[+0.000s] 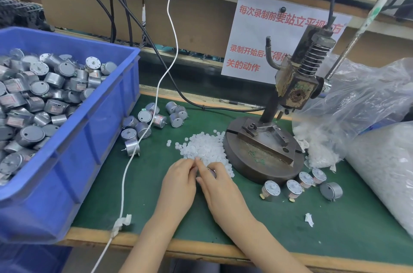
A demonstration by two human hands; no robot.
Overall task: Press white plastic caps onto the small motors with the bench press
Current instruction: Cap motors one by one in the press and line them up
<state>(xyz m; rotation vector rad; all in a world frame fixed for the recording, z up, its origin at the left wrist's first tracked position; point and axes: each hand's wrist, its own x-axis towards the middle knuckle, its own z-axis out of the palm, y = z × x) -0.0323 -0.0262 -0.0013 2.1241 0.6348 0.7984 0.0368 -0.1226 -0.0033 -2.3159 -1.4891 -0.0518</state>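
Now both my hands meet low on the green bench (245, 223), right at the near edge of the heap of white caps (205, 149). My right hand (221, 190) curls its fingers round one small motor (211, 173), of which only a grey sliver shows between my fingers. My left hand (178, 181) has its fingertips bent in against that same spot, touching the right thumb; whether they pinch a cap I cannot tell. The bench press (263, 156) stands just right of my hands, its round base touching the cap heap. A row of motors (292, 188) lies before the base. Loose motors (145, 125) lie left of the heap, beside the blue bin (100, 120) full of more.
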